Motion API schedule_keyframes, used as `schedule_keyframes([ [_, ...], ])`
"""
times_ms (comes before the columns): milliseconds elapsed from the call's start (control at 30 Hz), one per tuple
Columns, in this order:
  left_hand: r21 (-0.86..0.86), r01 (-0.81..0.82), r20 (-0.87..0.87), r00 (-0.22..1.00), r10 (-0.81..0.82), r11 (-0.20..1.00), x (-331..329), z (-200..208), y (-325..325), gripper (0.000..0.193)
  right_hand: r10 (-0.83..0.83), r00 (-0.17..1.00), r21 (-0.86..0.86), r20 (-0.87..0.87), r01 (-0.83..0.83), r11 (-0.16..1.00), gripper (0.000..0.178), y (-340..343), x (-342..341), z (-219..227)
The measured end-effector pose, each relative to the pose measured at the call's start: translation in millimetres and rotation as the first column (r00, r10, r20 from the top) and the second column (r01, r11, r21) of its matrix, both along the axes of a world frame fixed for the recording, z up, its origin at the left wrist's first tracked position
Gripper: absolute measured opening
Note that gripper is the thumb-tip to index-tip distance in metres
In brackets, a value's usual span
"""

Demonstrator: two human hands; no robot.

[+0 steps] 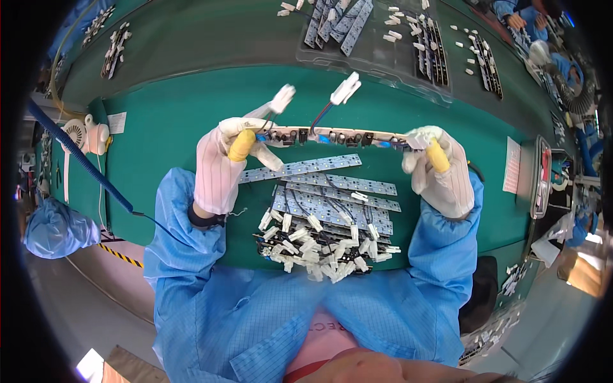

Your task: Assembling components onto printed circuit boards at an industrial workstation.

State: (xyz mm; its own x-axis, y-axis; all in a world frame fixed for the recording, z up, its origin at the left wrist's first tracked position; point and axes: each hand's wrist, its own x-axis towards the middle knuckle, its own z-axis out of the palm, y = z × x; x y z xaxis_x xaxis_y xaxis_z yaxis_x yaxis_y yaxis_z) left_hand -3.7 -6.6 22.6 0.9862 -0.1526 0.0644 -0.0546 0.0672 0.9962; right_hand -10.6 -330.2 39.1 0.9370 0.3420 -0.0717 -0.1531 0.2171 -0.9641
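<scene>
Between my two gloved hands I hold a long, narrow circuit board strip (345, 138) edge-on, its dark components facing me. My left hand (233, 153) grips its left end, a yellow cover on one finger. At the right end my right hand (437, 163) pinches the strip, also with a yellow-covered finger. Short wires rise from the board to a white connector (345, 89) and to a blurred white connector (282, 99) near my left hand. Below lies a pile of LED strips (338, 185), with a heap of white connectors (319, 252) at its near side.
Beyond the green mat (172, 121), a clear plastic tray (383, 70) holds more strips. A blue coiled hose (83, 156) hangs at the left beside a small white fan (96, 135). A clear bin (541, 179) stands at the right. Other people in blue work around.
</scene>
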Motion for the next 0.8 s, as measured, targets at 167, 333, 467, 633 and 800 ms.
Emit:
schedule_keyframes([
  [167,0.086,-0.058,0.096,0.994,0.050,0.995,7.4,-8.2,3.1,0.022,-0.005,1.000,0.034,0.022,0.004,0.999,0.049,10.5,-5.3,3.2],
  [333,0.194,-0.074,-0.039,0.996,0.083,0.978,9.6,-0.4,5.0,0.029,0.029,0.998,0.113,-0.054,-0.022,0.993,0.054,9.1,-0.4,0.1],
  [467,0.269,-0.027,-0.031,0.999,0.036,0.963,6.8,-0.7,12.1,0.054,0.020,0.995,0.077,-0.095,-0.013,0.997,0.043,8.1,0.9,-0.3],
  [633,0.203,-0.009,0.070,0.998,-0.005,0.979,4.6,-0.9,4.8,0.057,-0.041,0.997,-0.017,-0.060,0.040,0.999,0.038,7.9,-1.3,-1.5],
  [800,-0.301,0.162,0.088,0.986,-0.142,0.940,5.0,5.1,-7.9,0.027,0.000,0.999,0.069,-0.035,0.002,0.998,0.049,13.5,1.3,1.7],
])
